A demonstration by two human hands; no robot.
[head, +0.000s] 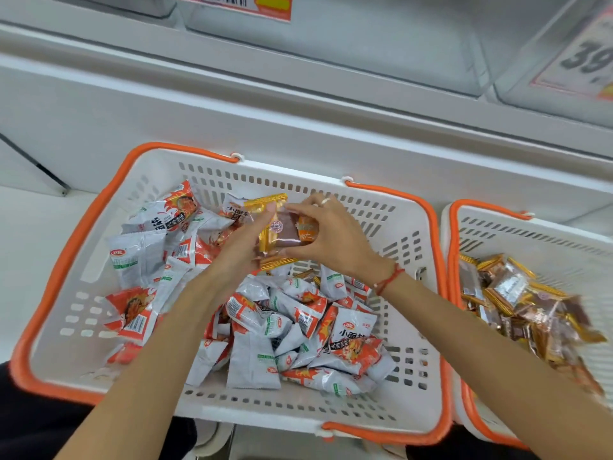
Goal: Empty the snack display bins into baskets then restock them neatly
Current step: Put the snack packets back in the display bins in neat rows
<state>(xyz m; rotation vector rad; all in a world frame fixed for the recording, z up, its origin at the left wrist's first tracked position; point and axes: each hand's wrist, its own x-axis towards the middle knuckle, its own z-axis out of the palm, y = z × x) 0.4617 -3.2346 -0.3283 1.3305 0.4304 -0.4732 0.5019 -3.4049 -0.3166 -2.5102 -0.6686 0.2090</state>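
Right at the centre of the frame, a small stack of gold-edged clear snack packets with brown contents (pixel 280 229) is held above the left basket. The left hand (pixel 243 242) supports the stack from the left and below, its fingers (pixel 265 212) curled up against the gold edge, grasping it. The right hand (pixel 331 235) grips the same stack from the right, fingers arched over the top and thumb beneath; a pale ring sits on one finger and a red string bracelet (pixel 389 278) circles the wrist.

Below the hands sits a white perforated plastic basket with orange handles and rim (pixel 416 293), filling the middle and lower left of the frame. Inside lies a loose heap of white-and-orange foil snack sachets (pixel 298 327), piled across its floor and up toward its upper left corner.

At the right edge of the frame, just beside the first, stands a second white basket with an orange rim (pixel 530 234). It holds a jumble of gold-and-brown snack packets (pixel 517 300) like those in the hands, blurred toward the lower right.

Across the top of the frame runs a white display shelf unit (pixel 298 104). An orange-and-white price tag (pixel 238 3) hangs at the upper middle, and another price card showing large grey digits (pixel 583 58) sits in the upper right.
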